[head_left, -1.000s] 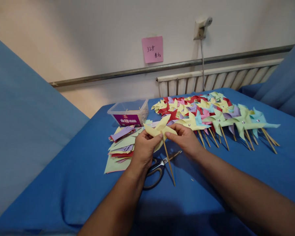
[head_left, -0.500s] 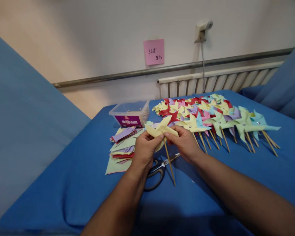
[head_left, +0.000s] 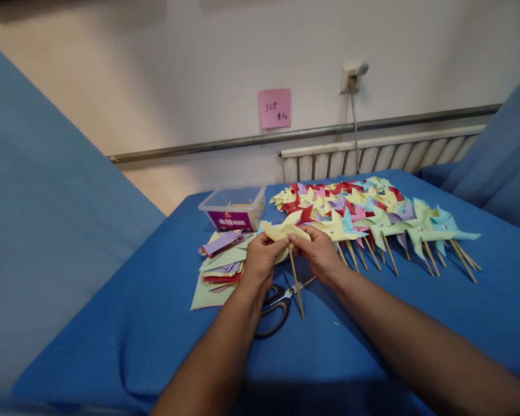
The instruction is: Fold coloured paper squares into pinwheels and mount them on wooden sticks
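Note:
My left hand (head_left: 260,263) and my right hand (head_left: 318,254) both pinch a yellow paper pinwheel (head_left: 286,229) held just above the blue table. Its thin wooden stick (head_left: 296,284) hangs down toward me between the two hands. Black-handled scissors (head_left: 277,305) lie on the cloth under my left wrist. A heap of coloured paper squares (head_left: 219,267) sits just left of my left hand.
A big spread of finished pinwheels (head_left: 372,216) on sticks covers the table's far right. A clear plastic box (head_left: 234,208) with a purple label stands at the back left. Blue cushions (head_left: 47,219) flank the blue table (head_left: 156,323). A radiator (head_left: 372,153) and a pink note (head_left: 274,108) are on the wall.
My hands have closed in a little on the pinwheel's centre. The camera tilted up slightly, so everything sits lower in view.

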Demonstrator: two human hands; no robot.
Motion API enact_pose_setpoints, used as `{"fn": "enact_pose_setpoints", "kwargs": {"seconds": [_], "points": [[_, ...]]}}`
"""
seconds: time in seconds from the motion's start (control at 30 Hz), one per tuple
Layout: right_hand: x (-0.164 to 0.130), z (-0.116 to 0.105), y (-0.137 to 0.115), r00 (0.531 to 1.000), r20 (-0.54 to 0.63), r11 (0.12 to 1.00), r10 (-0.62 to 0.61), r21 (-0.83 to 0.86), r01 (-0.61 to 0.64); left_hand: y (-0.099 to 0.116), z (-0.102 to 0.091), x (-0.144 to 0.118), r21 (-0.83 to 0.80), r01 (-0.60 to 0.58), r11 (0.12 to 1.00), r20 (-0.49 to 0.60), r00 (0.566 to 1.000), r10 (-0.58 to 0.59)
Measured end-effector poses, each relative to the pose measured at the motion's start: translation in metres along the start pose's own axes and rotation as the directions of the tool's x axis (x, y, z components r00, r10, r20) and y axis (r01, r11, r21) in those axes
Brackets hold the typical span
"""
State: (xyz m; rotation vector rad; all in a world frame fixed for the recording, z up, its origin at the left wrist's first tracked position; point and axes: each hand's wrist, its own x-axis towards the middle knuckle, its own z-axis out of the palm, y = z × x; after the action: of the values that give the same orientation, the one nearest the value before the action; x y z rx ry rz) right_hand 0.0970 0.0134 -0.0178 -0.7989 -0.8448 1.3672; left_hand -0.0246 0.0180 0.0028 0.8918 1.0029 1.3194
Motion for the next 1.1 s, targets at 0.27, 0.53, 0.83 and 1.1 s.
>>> {"fn": "enact_pose_setpoints", "kwargs": {"seconds": [0.27,0.53,0.83,1.1], "points": [[0.016,0.011,-0.002,0.994,-0.108,0.999,-0.023,0.026,0.026,0.008,0.005,0.020,-0.036,0.038,0.999,0.050,0.998,-0.036],[0.019,0.003,-0.005,0.997,0.006,0.996,0.071,-0.047,-0.071,-0.001,-0.009,0.019,-0.006,0.032,0.999,0.085,0.996,-0.031],[0.013,0.008,-0.012,0.998,-0.005,0.996,0.058,-0.068,-0.058,0.004,-0.008,0.012,-0.014,0.039,0.999,0.059,0.998,-0.038],[0.013,0.009,-0.011,0.999,-0.020,0.994,0.041,-0.098,-0.043,0.003,-0.006,0.011,-0.009,0.036,0.999,0.013,0.999,-0.036]]}}
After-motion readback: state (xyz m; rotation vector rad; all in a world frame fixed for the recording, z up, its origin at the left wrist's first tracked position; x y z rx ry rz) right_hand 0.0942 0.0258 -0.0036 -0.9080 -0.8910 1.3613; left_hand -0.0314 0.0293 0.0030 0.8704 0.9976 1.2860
